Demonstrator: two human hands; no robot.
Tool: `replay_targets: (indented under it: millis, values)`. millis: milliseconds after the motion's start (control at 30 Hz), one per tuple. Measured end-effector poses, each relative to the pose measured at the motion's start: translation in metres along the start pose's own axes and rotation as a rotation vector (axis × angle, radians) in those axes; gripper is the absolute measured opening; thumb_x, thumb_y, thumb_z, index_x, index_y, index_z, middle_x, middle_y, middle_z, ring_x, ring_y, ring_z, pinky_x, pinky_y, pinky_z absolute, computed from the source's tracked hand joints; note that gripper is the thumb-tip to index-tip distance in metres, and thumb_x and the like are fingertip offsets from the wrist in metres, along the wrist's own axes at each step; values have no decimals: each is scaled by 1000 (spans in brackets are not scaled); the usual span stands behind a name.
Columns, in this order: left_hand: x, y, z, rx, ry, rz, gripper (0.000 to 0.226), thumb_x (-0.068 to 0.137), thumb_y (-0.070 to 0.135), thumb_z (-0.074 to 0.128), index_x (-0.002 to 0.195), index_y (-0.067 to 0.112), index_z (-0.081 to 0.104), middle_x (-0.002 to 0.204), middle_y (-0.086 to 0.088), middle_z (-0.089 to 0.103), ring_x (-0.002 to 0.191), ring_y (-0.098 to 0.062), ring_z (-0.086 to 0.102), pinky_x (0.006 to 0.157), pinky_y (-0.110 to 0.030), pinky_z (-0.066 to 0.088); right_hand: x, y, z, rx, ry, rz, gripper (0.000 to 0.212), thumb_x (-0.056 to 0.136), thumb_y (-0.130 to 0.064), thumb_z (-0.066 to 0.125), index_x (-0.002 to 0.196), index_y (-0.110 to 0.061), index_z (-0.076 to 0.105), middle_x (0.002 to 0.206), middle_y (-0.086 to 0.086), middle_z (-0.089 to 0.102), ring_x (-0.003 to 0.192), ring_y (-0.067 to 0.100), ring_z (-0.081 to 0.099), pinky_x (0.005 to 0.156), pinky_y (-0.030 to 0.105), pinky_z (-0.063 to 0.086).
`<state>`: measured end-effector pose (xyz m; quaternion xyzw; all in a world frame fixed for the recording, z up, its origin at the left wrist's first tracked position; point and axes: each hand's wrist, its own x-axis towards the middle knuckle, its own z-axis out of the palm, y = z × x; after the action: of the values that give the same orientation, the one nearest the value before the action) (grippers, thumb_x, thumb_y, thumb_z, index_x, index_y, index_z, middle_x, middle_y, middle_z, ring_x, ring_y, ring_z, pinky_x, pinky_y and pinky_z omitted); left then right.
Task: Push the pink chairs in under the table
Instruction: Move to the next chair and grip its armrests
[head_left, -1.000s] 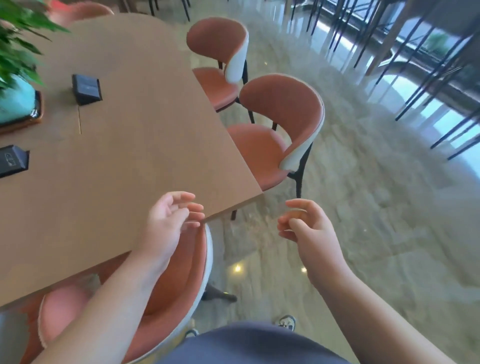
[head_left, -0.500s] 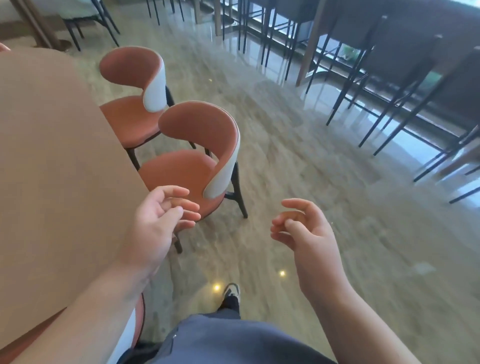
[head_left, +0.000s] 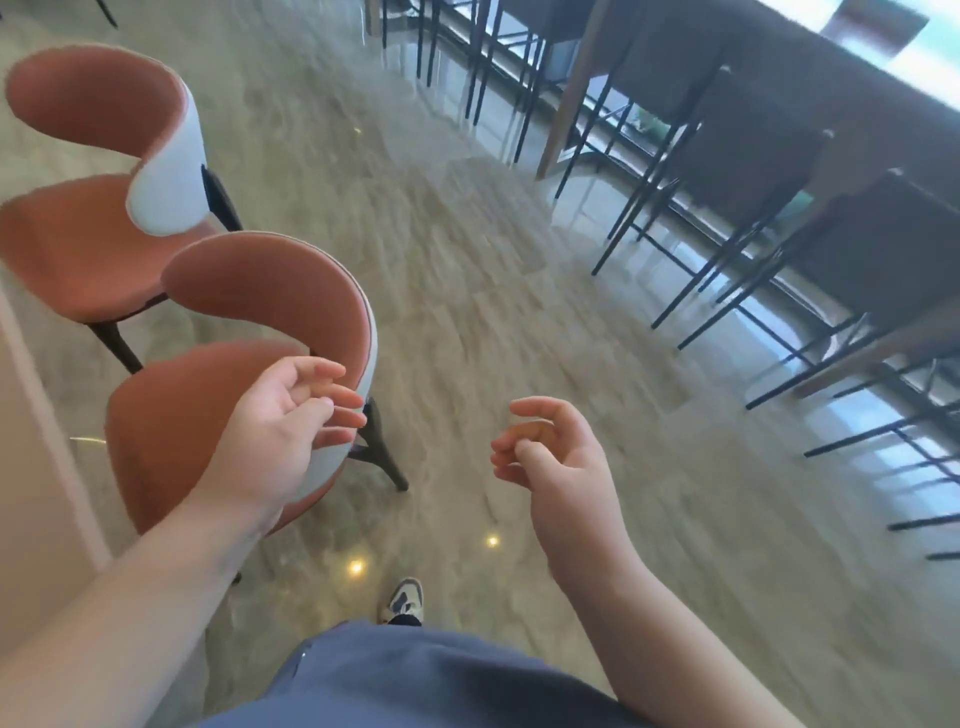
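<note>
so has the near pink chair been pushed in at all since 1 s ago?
Cannot tell. The camera swings right, so the chair shifts in view, but its seat sits about as far from the table edge as before. Neither hand touches it.

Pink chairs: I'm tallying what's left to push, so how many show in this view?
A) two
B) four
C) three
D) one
A: a near chair stands by the left hand and a far chair behind it; no other pink chair shows.
</note>
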<state>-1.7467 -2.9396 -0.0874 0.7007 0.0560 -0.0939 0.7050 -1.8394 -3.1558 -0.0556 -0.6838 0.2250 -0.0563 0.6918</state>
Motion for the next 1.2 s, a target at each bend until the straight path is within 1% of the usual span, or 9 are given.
replay_targets:
  millis: [133, 267, 433, 667, 767, 833, 1000, 1100, 1200]
  values:
    - [66, 16, 36, -35, 58, -56, 32, 99, -10, 38, 109, 10, 61, 91, -10, 71, 75, -19, 70, 71, -32, 59, 79, -17, -6, -5, -4, -6, 38, 89, 5, 43, 106, -20, 66, 76, -6, 71, 78, 12, 68, 76, 28, 58]
    - [109, 30, 60, -21, 50, -54, 32, 98, -11, 39, 110, 9, 61, 81, 1, 75, 74, -18, 71, 66, -27, 60, 135, -27, -16, 2, -24, -11, 37, 87, 1, 44, 105, -21, 67, 78, -4, 72, 79, 14, 69, 78, 31, 58]
    - [169, 44, 96, 20, 136, -19, 32, 98, -10, 40, 110, 10, 62, 85, -5, 75, 77, -21, 72, 67, -28, 59, 225, -44, -37, -21, -94, -42, 36, 81, -9, 46, 106, -23, 67, 81, -2, 73, 81, 17, 70, 80, 34, 60]
    - [256, 53, 191, 18, 279, -49, 33, 98, -12, 38, 111, 8, 61, 89, -9, 72, 76, -18, 71, 70, -31, 58, 369, -69, -91, -101, -214, -66, 35, 88, -2, 45, 108, -22, 65, 82, -2, 72, 84, 20, 70, 82, 34, 60]
    - [288, 61, 225, 7, 351, -51, 35, 98, -12, 39, 106, 13, 62, 82, -3, 75, 75, -18, 72, 71, -32, 58, 428, -86, -111, -146, -292, -52, 34, 83, -12, 46, 107, -26, 65, 83, -1, 72, 87, 24, 70, 84, 34, 60]
    - [304, 65, 237, 11, 408, -45, 36, 97, -10, 40, 106, 16, 63, 84, 0, 76, 77, -19, 74, 70, -31, 58, 464, -93, -115, -186, -346, -59, 34, 87, -7, 45, 107, -26, 65, 84, -2, 73, 86, 22, 70, 85, 35, 59]
    - [312, 68, 234, -53, 582, -67, 38, 95, -11, 40, 106, 17, 64, 86, -4, 76, 78, -22, 74, 68, -30, 57, 517, -99, -86, -209, -503, -28, 34, 84, -9, 46, 105, -26, 66, 83, -1, 73, 83, 20, 70, 83, 34, 59]
    - [311, 66, 215, -84, 743, -84, 37, 95, -10, 42, 106, 16, 64, 85, -3, 76, 76, -19, 74, 67, -27, 59, 534, -98, -49, -239, -618, -27, 36, 90, 3, 45, 105, -22, 66, 82, -2, 73, 80, 18, 70, 80, 33, 59]
    - [304, 59, 193, -107, 852, -82, 38, 94, -9, 43, 105, 20, 65, 86, -3, 76, 76, -19, 75, 68, -27, 61, 544, -98, -5, -292, -738, -35, 37, 93, 6, 44, 105, -21, 66, 81, -1, 73, 83, 26, 70, 81, 35, 60]
